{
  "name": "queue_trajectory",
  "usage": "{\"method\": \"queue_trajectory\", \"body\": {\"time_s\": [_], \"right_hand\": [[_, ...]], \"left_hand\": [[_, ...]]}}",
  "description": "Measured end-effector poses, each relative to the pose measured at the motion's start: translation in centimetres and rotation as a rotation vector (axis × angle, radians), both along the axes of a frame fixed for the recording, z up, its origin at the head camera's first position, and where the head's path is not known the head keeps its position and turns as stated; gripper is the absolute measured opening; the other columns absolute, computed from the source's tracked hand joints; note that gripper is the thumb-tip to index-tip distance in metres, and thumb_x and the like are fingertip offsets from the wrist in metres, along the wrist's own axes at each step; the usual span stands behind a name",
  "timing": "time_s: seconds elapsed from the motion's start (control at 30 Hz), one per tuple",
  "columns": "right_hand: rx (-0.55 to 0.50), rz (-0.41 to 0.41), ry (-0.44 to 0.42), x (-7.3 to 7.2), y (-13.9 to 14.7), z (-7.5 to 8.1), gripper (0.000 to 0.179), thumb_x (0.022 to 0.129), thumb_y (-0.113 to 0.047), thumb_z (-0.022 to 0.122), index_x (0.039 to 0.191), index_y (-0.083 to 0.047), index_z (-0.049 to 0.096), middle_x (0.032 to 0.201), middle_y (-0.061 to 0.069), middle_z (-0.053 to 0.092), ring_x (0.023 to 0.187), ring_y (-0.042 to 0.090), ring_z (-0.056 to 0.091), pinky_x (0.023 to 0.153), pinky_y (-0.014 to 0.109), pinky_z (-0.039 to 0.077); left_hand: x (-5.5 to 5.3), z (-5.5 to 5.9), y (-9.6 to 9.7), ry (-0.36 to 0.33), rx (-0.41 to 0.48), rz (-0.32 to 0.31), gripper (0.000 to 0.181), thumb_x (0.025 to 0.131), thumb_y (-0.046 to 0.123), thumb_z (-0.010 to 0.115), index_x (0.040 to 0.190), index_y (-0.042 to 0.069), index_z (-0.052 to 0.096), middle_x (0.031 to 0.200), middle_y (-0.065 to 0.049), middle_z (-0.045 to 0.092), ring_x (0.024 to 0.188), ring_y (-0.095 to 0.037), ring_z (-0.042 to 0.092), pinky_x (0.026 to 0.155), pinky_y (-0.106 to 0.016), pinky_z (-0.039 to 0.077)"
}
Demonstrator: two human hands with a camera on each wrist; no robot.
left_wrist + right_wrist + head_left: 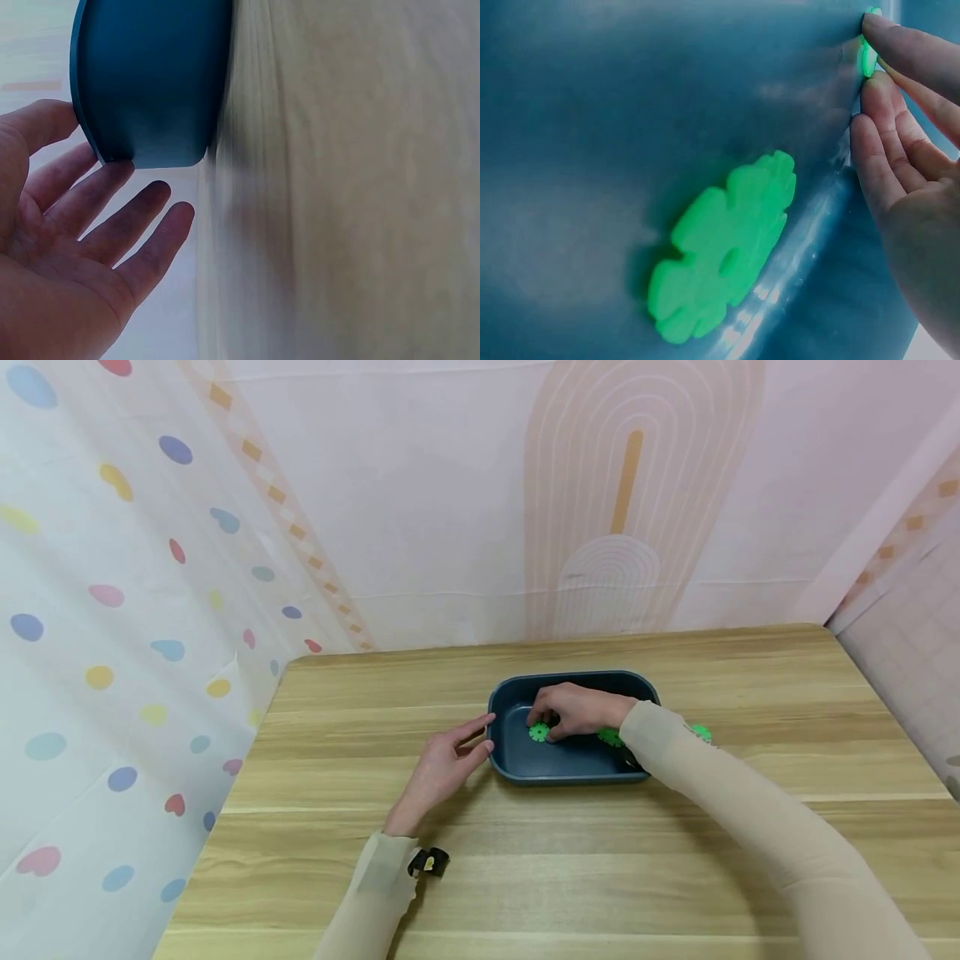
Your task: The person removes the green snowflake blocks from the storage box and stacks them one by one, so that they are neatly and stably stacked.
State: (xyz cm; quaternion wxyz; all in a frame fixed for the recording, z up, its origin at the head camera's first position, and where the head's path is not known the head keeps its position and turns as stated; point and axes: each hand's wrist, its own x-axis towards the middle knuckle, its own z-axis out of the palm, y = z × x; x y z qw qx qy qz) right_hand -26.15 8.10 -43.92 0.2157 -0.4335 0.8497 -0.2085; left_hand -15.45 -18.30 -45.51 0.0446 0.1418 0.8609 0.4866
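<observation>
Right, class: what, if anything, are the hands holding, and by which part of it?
The right hand pinches a green notched disc by its edge, between thumb and fingertips. The left hand only touches the end of the blue tray.

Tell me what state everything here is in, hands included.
Dark blue tray: upright on the table, uncovered.
Left green disc: in the tray, pinched by the right hand.
Middle green disc: lying in the tray, not held.
Right green disc: outside the tray, partly hidden by the right sleeve.
Left hand: fingers outstretched, touching the tray's end.
Right hand: inside the tray, fingers bent.
</observation>
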Motion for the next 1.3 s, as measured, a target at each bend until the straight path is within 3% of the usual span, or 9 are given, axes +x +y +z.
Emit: {"method": "queue_trajectory", "body": {"time_s": [0.5,1.3], "right_hand": [[0.024,-0.041,0.012,0.5,0.5,0.5,0.030,0.093,-0.017,0.078,0.122,-0.012,0.073,0.114,0.000,0.064,0.100,0.014,0.060,0.092,0.033,0.054],[-0.061,-0.161,-0.043,0.5,2.1,4.4,0.035,0.096,-0.020,0.076,0.130,-0.010,0.070,0.121,0.002,0.066,0.109,0.022,0.061,0.097,0.039,0.054]], "left_hand": [[0.0,0.2,0.5,-0.010,-0.013,-0.002,0.042,0.104,0.021,0.065,0.146,0.016,0.062,0.148,-0.014,0.058,0.122,-0.029,0.066,0.095,-0.041,0.058],[-1.1,0.0,0.3,-0.022,-0.010,-0.006,0.044,0.104,0.022,0.065,0.147,0.014,0.061,0.150,-0.015,0.055,0.128,-0.032,0.062,0.097,-0.043,0.057]]}}
